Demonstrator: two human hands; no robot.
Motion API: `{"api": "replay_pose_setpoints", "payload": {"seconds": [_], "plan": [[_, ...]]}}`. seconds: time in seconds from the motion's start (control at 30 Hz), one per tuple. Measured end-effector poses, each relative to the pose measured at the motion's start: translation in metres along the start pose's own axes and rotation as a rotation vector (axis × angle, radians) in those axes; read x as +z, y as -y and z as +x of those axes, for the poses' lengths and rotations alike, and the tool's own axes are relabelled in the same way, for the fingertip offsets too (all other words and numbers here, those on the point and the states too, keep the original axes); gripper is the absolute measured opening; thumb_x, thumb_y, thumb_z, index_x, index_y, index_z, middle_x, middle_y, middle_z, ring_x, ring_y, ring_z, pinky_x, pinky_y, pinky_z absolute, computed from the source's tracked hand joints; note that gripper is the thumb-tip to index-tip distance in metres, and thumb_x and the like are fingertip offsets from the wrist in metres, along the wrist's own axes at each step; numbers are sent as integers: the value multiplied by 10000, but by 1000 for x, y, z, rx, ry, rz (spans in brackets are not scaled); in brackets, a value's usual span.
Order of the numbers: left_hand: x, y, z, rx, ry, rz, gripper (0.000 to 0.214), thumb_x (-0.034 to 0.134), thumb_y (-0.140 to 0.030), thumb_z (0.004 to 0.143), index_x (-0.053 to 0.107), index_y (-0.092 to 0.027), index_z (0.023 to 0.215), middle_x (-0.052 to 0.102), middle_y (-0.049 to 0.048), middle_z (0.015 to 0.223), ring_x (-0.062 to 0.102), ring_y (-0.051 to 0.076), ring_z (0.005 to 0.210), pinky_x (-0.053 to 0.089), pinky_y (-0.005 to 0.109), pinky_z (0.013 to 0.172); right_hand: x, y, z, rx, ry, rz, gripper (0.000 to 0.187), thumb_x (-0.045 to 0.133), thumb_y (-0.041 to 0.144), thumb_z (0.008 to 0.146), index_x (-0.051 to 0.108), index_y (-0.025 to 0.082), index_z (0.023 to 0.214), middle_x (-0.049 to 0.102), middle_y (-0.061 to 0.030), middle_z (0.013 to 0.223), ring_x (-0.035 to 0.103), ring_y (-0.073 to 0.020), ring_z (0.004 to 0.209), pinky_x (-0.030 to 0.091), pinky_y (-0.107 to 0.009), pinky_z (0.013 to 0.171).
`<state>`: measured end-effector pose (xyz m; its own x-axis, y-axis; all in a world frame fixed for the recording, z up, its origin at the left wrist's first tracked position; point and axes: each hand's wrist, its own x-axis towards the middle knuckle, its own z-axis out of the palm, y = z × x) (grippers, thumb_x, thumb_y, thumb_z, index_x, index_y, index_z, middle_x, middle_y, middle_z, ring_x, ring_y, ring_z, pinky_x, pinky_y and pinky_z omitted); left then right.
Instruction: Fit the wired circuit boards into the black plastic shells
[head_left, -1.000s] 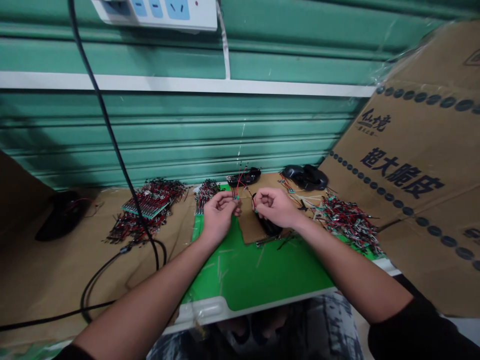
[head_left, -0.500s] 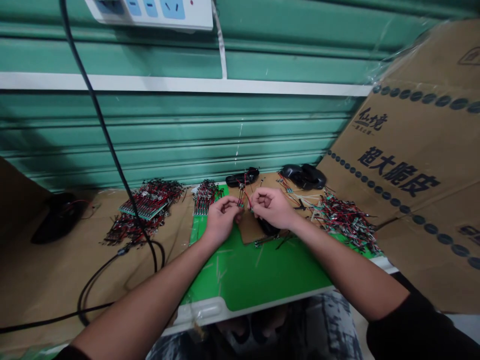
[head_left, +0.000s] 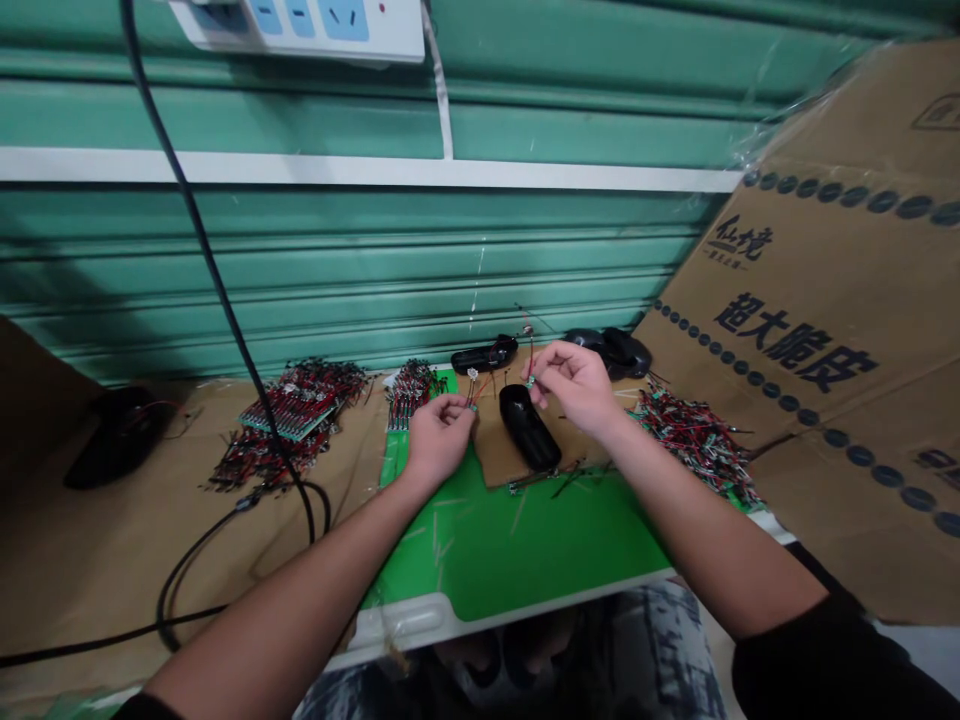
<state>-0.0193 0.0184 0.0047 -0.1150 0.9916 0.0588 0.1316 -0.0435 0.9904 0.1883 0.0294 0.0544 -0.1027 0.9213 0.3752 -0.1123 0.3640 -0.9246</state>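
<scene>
Your left hand (head_left: 441,432) and right hand (head_left: 576,388), apart, each pinch a wired piece (head_left: 472,374), presumably to hold its leads (head_left: 532,352) clear of the black casing (head_left: 530,430).

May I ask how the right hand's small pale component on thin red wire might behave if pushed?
The small pale component is probably light, since its thin red wire holds it clear of the right hand. That outstretched wire seems springy, so pushing might sway it.
</scene>
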Motion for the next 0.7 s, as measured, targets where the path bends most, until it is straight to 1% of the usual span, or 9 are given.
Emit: {"api": "replay_pose_setpoints", "payload": {"seconds": [0.1,0.27,0.33,0.4,0.47,0.5,0.6,0.63,0.7], "plan": [[-2,2,2,35,-75,108,267,671,-336,639,721,-142,816,644,4,632,525,125,534,416,242,543,-6,-1,4,1,-20,-14,212,771,298,799,604,189,727,688,-16,752,621,-104,492,472,-213,411],[-3,6,1,79,-100,159,305,716,-373,711,740,-141,907,690,20,684,568,156,561,446,267,582,-6,-4,2,61,23,-106,194,752,332,817,621,197,770,639,13,591,600,-120,469,472,-212,408],[-4,7,0,114,-74,218,240,737,-354,724,748,-162,866,703,22,667,588,171,569,431,273,592,-4,-4,0,89,62,-140,197,734,349,831,615,198,788,634,17,558,584,-122,441,480,-218,403],[-5,7,-2,148,-22,294,172,761,-332,730,749,-182,813,702,23,633,597,185,566,404,279,597,-2,-4,-3,123,103,-174,186,715,348,842,608,200,804,629,22,535,571,-121,423,486,-220,407],[-6,5,-4,169,16,341,152,781,-321,735,749,-194,814,671,8,583,572,185,536,368,279,581,-1,-3,-5,150,130,-214,153,699,320,835,607,202,809,632,24,535,570,-118,424,491,-218,418],[-6,4,-6,184,9,342,159,790,-316,738,747,-199,837,645,-8,563,547,177,519,348,276,568,0,-3,-7,157,137,-243,132,694,301,825,610,201,807,638,22,542,575,-119,429,493,-217,424],[-4,-3,-11,267,-48,229,167,793,-328,767,715,-210,855,546,-49,555,464,141,512,305,252,536,4,-1,-10,176,170,-332,70,664,248,792,614,199,789,648,17,549,591,-127,443,477,-214,429],[-3,-6,-12,282,-38,151,178,786,-352,787,706,-207,852,544,-48,582,451,129,520,307,244,529,6,-1,-12,185,188,-350,53,651,234,783,610,199,780,646,18,547,589,-127,447,461,-208,427],[-1,-11,-14,248,45,-26,247,771,-427,821,713,-192,870,583,-34,639,443,109,514,321,235,503,11,0,-14,192,230,-367,37,626,217,775,596,199,766,635,23,541,577,-119,456,427,-196,431]]}}
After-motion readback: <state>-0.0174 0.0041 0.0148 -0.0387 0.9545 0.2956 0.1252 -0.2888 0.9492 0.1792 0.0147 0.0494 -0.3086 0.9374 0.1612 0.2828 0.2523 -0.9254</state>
